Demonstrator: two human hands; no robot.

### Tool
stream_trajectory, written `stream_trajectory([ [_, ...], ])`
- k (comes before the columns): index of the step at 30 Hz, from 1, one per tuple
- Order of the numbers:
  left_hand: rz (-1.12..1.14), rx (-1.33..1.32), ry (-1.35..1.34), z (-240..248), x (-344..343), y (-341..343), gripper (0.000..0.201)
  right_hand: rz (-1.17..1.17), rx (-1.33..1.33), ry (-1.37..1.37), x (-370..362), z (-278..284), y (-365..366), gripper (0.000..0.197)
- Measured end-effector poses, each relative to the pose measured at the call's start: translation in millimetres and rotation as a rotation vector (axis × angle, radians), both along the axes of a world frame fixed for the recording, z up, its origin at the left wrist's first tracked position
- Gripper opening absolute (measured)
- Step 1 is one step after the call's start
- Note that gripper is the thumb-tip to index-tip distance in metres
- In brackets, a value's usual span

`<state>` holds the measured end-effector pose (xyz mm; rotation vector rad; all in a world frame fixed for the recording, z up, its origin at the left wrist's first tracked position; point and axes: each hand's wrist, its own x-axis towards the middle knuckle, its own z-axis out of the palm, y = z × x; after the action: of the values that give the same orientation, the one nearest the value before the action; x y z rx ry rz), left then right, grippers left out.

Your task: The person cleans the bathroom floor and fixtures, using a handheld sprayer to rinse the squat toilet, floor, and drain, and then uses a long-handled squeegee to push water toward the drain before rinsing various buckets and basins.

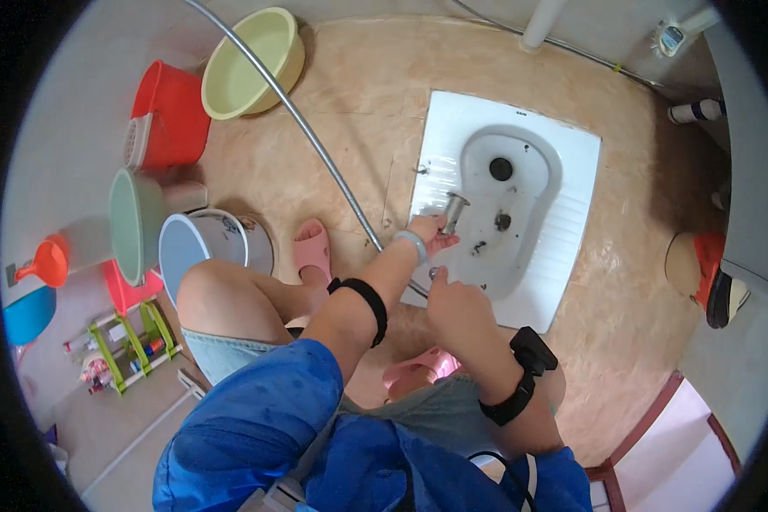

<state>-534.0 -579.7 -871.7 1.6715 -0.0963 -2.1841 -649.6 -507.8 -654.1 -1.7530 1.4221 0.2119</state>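
My left hand (427,230) is closed around a short silvery metal cylinder (455,212) with a wider rim at its upper end, held above the left side of the white squat toilet (563,230). Just nearer to me, my right hand (454,300) is closed on what looks like the end of a flexible metal hose (316,141). The hose crosses from the top left and passes behind my left wrist. Inside the toilet bowl are a round dark drain hole (501,169) and several dark clumps (503,222).
At the left stand a yellow basin (252,68), a red bucket (175,119), a green basin (136,226) and a bluish bucket (182,247). A green-framed rack (124,350) holds bottles. Shoes (721,299) are at the right, and a pipe (542,21) stands behind.
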Motion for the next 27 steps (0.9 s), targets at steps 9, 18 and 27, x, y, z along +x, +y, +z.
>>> stream_trajectory([
  [9,0.077,0.157,0.175,18,13,14,0.025,-0.044,0.021,-0.011,-2,-11,-1,0.052],
  [18,0.038,0.145,0.159,1,10,15,0.032,-0.018,0.013,0.064,-10,-15,-11,0.05],
  [27,0.028,0.178,0.029,2,-1,9,0.018,-0.077,0.012,0.122,-19,-20,-11,0.066],
])
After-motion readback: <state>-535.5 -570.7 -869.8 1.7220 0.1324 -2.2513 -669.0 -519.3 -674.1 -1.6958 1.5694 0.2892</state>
